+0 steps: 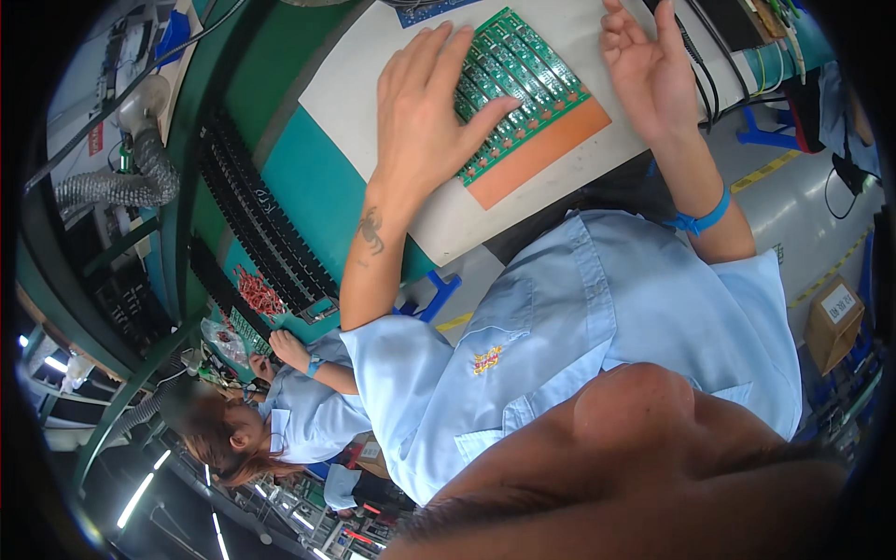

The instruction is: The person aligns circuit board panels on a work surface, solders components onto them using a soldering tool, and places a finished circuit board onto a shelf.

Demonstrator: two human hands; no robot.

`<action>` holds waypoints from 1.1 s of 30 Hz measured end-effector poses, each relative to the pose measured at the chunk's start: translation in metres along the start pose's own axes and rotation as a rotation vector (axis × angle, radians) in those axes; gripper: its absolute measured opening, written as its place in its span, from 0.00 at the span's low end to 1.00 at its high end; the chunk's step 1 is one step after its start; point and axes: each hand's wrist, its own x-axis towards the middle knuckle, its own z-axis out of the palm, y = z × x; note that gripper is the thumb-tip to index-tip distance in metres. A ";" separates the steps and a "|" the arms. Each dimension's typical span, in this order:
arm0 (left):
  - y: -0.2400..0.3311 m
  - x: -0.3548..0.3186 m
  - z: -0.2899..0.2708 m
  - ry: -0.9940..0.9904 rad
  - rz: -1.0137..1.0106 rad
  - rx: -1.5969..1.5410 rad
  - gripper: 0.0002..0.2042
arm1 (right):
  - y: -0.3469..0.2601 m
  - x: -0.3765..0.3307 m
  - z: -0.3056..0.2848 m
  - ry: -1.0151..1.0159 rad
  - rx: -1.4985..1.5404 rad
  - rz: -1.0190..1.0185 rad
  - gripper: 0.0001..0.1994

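A panel of green circuit boards (519,78), split into several narrow strips, lies at a slant on an orange-brown sheet (551,154). My left hand (415,103) rests over the panel's left edge, fingers stretched out and its thumb reaching across the boards. What lies beneath its palm is hidden. To the right of the panel, apart from it, my right hand (653,75) is held palm up with its fingers loosely bent and thumb spread. Nothing shows in it. A blue band (702,217) circles my right wrist.
A white sheet (350,79) covers part of the green bench top (313,163). Black slotted racks (266,224) and red parts (259,292) lie to the left. Dark cables (702,65) run at the right. A co-worker (303,401) sits at lower left; a cardboard box (833,322) stands at right.
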 end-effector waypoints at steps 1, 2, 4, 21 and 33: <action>0.007 0.014 0.004 -0.045 0.017 0.019 0.32 | 0.001 0.007 -0.002 0.011 -0.005 -0.062 0.28; 0.014 0.026 0.010 -0.089 0.034 0.035 0.34 | 0.002 0.012 -0.004 0.024 -0.012 -0.126 0.27; 0.020 0.032 0.020 -0.135 0.047 0.054 0.35 | -0.007 0.009 0.001 -0.008 -0.134 -0.285 0.24; 0.026 0.027 0.035 0.005 -0.055 0.013 0.26 | -0.051 -0.036 -0.050 -0.457 -0.759 -0.667 0.20; 0.026 0.030 0.025 -0.111 -0.031 -0.025 0.28 | -0.050 -0.046 -0.031 -0.583 -1.193 -0.675 0.18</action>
